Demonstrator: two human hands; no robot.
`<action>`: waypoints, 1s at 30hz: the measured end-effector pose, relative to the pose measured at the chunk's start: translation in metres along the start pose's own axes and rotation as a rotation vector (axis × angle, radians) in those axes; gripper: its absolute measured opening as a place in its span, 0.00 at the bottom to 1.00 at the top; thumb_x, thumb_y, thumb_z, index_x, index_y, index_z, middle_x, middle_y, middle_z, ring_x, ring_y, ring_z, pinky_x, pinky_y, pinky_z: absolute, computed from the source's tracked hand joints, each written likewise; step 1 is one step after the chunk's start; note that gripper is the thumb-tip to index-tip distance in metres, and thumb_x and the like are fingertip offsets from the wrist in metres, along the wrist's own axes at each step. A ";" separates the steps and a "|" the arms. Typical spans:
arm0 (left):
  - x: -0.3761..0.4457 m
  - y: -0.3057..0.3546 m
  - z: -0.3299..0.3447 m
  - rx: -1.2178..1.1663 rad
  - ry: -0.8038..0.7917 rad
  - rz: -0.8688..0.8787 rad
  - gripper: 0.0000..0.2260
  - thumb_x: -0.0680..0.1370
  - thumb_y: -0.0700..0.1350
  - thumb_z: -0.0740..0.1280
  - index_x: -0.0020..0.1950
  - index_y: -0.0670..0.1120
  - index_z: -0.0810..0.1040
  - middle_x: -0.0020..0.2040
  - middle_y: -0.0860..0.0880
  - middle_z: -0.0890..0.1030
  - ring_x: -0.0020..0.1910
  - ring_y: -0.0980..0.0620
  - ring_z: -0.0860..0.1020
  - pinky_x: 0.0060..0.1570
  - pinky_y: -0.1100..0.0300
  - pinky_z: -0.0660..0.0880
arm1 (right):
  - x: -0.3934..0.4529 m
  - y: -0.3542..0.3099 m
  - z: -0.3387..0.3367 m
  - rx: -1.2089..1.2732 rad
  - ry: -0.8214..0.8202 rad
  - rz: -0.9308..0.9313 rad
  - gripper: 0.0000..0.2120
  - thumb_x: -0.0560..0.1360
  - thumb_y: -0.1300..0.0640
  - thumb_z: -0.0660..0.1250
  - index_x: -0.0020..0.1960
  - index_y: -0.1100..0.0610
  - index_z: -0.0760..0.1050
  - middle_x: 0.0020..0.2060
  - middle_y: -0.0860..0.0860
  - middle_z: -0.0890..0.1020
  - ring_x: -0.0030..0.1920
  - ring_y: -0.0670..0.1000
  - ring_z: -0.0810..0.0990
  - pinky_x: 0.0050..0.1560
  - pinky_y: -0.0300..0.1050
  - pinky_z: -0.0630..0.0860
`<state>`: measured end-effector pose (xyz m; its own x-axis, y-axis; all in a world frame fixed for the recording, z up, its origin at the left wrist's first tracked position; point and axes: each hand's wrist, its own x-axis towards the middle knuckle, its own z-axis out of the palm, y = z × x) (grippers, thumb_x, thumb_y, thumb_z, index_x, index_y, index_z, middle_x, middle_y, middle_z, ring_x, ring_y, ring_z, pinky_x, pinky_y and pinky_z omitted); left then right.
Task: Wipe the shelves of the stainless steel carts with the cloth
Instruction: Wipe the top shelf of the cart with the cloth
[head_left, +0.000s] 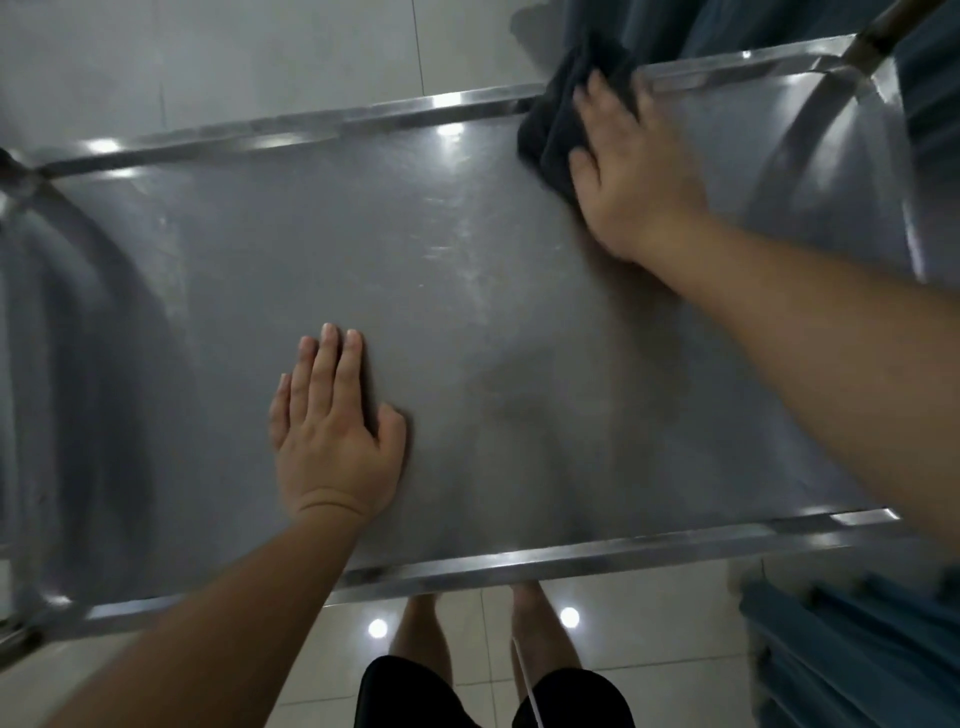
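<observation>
The top shelf of a stainless steel cart (467, 270) fills most of the view, with raised shiny rims along its far and near edges. My right hand (623, 171) presses a dark cloth (550, 135) flat against the shelf at the far right, close to the far rim; the hand is blurred. My left hand (332, 431) lies flat on the shelf near the front edge, fingers straight and together, holding nothing.
Curved steel handle bars (795, 135) stand at the right end and another bar (78, 249) at the left end. Teal fabric (852, 644) lies at the lower right. Pale floor tiles (649, 623) and my legs show below the near rim.
</observation>
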<state>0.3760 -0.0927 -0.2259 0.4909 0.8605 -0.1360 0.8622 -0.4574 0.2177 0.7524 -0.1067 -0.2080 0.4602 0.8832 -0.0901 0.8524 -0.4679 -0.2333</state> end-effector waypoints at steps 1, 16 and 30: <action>0.000 0.000 -0.001 -0.003 -0.006 -0.003 0.35 0.79 0.57 0.56 0.87 0.52 0.55 0.87 0.52 0.54 0.86 0.53 0.47 0.83 0.52 0.43 | -0.026 -0.008 0.005 0.014 -0.013 -0.071 0.31 0.83 0.42 0.48 0.83 0.54 0.60 0.82 0.51 0.62 0.83 0.60 0.53 0.82 0.61 0.53; 0.000 0.001 -0.001 0.007 -0.010 0.008 0.34 0.80 0.56 0.56 0.87 0.50 0.56 0.87 0.51 0.53 0.86 0.52 0.47 0.83 0.49 0.46 | -0.090 -0.039 0.026 -0.029 -0.200 -0.868 0.24 0.82 0.49 0.65 0.77 0.52 0.73 0.76 0.51 0.73 0.80 0.57 0.64 0.80 0.55 0.61; 0.000 0.000 0.000 -0.001 0.028 0.004 0.31 0.83 0.56 0.54 0.86 0.50 0.57 0.86 0.51 0.56 0.86 0.52 0.50 0.83 0.52 0.44 | -0.050 -0.130 0.042 0.029 -0.092 -0.266 0.29 0.84 0.43 0.51 0.82 0.51 0.62 0.82 0.47 0.63 0.83 0.55 0.53 0.81 0.53 0.49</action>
<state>0.3761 -0.0926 -0.2259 0.4908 0.8645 -0.1082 0.8600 -0.4608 0.2191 0.6081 -0.0884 -0.2138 0.1954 0.9746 -0.1095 0.9320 -0.2193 -0.2885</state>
